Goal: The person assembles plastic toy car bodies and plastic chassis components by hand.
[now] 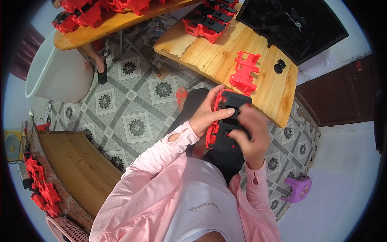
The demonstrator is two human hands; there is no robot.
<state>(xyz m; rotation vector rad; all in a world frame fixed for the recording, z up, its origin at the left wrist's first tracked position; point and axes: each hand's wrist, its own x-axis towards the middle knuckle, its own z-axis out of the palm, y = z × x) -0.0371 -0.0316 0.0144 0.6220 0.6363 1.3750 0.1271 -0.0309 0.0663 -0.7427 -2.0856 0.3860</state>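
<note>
My left hand [210,115] is closed round the edge of a red plastic frame with a black panel [227,139], its thumb lying across the black face. The part is held tilted above my lap. Over the panel's right side is my right hand [254,135], blurred by motion, with thumb and forefinger apart and no object visible between them. Whether its fingertips touch the panel I cannot tell. Just beyond, a bare red plastic frame [244,72] lies on the wooden table [213,60], with small round black parts [279,66] to its right.
More red-and-black assemblies [207,26] stand at the table's far end, near a dark monitor [296,26]. Another table [66,40] bears several red parts. A white tub [60,70] is at left, a wooden bench [78,161] nearer, a purple stool [299,188] at right. Another person's foot [102,72] shows.
</note>
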